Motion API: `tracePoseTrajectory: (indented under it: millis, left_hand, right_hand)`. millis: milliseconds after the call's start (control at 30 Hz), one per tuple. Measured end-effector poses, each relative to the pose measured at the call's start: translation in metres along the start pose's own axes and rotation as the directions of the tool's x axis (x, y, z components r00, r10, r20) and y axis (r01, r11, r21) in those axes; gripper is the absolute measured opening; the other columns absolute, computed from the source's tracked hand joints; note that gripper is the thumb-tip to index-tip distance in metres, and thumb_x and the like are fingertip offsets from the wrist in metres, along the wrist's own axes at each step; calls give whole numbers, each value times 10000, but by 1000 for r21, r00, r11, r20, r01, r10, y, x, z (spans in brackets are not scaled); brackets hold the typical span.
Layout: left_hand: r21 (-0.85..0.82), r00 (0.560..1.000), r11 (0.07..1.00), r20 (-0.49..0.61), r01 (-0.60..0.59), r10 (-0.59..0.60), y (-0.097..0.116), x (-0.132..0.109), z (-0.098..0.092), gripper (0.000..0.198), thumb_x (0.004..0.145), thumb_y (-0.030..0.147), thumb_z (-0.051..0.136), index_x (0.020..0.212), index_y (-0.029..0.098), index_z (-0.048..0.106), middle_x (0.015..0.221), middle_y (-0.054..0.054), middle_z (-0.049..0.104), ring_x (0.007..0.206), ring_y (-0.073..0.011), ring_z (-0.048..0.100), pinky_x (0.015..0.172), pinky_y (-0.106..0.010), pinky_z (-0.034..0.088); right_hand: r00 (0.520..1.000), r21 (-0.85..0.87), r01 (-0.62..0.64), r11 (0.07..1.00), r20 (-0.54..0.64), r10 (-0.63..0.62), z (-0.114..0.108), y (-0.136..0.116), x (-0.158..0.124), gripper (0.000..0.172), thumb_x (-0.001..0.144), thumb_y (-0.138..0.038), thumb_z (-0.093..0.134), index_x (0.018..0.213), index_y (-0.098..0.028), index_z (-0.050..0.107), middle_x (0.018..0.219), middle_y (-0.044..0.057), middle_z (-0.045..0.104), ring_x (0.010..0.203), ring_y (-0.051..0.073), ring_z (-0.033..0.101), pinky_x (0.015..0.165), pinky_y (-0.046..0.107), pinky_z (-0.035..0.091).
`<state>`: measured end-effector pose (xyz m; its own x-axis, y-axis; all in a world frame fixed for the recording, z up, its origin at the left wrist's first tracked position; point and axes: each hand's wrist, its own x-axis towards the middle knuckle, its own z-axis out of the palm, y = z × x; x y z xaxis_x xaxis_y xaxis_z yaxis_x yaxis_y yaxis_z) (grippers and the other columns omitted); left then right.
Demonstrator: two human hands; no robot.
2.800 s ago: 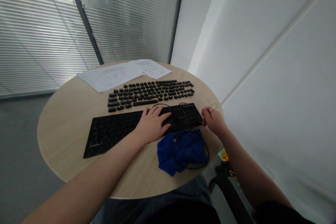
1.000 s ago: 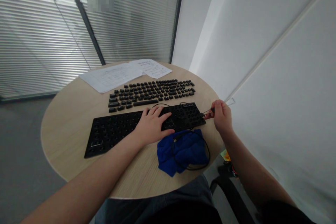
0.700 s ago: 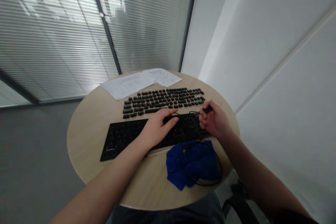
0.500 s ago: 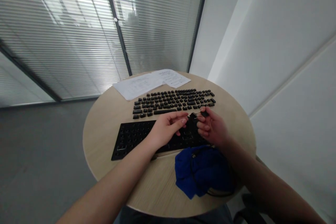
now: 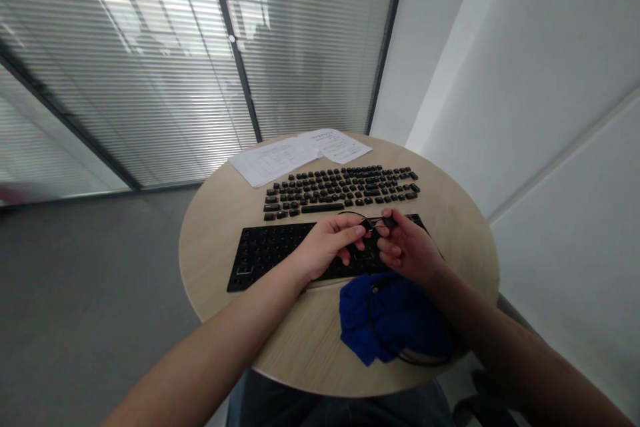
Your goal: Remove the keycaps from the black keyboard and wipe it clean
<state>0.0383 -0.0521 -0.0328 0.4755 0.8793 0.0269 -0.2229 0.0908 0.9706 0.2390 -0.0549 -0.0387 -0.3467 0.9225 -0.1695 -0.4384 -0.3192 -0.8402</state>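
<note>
Over the black keyboard base (image 5: 270, 247), my two hands meet. My right hand (image 5: 407, 247) grips a wire keycap puller (image 5: 389, 221), its thin wires pointing left. At the wire ends is a black keycap (image 5: 367, 224), pinched between the thumb and fingers of my left hand (image 5: 333, 240). The base shows rows of bare switch positions, partly covered by my hands. Behind it lie loose black keycaps (image 5: 345, 183) in keyboard order, including a long spacebar (image 5: 323, 208).
A blue cloth (image 5: 395, 320) with a black cable (image 5: 370, 320) over it lies at the front right of the round wooden table (image 5: 210, 267). Printed papers (image 5: 280, 159) rest at the back. Beyond stand a glass partition with blinds (image 5: 165, 80) and a white wall (image 5: 550, 80).
My left fingers have closed on the keycap at the puller's wires, where they were slightly apart before. The camera view has shifted a little, moving the table right.
</note>
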Motion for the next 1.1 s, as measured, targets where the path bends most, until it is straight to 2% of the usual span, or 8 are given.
tracePoseTrajectory:
  millis: [233,367,533,600,667,733,933,1100]
  left_hand:
    - [-25,999,999,-14,-37,37,0,-3,-2,492,697,565,911,852,144,710,802,-34,673,659,-119,600,414,-167,445]
    - [-9,997,998,-29,-68,68,0,-1,-7,500,704,572,903,866,143,701,789,-32,666,630,-115,588,402,-167,448]
    - [73,996,995,-47,-71,74,0,1,-12,498,717,577,887,884,160,670,838,-31,673,646,-116,597,416,-171,460]
    - [104,996,992,-53,-66,72,-1,2,-14,498,723,576,884,889,159,669,800,-16,656,626,-106,577,422,-168,451]
    - [130,996,990,-60,-57,65,-3,3,-16,495,728,567,885,903,157,668,753,7,631,584,-91,546,423,-168,440]
    - [156,996,987,-67,-42,53,-5,3,-16,486,742,561,872,910,157,662,695,36,594,535,-75,508,423,-168,428]
    - [224,999,974,-32,-7,15,-8,3,-12,433,777,529,817,922,150,665,610,64,544,477,-71,471,418,-177,418]
    - [262,1000,965,12,4,-7,-7,3,-9,396,776,525,792,825,164,639,601,59,536,464,-72,462,410,-183,413]
  right_hand:
    - [999,121,14,993,48,-20,0,3,-2,288,952,-544,668,967,-297,519,683,-91,571,388,101,385,339,191,298]
    - [989,139,135,981,47,-142,-4,-1,0,307,931,-550,690,916,-288,532,636,-91,526,389,102,339,347,190,269]
    - [922,-111,380,918,-35,-386,-14,-4,3,595,971,-748,503,645,-251,463,551,-45,413,428,130,345,404,252,324]
    - [811,-420,492,763,-99,-577,-20,-4,3,680,1015,-766,372,583,-251,473,561,-4,465,494,162,451,484,299,422]
    - [664,-681,496,539,-103,-741,-27,-3,2,660,1042,-730,371,651,-252,605,667,43,608,662,209,597,658,354,525]
    - [593,-801,474,366,-18,-805,-31,-1,0,554,1068,-652,411,841,-254,723,796,63,697,819,242,663,803,393,550]
    - [613,-807,591,-6,454,-646,-24,11,-1,289,1083,-347,508,1244,-258,732,931,61,718,883,232,681,817,376,550]
    - [658,-801,596,-53,526,-539,-18,15,1,277,1008,-274,660,1276,-270,730,847,19,657,724,186,607,670,309,501]
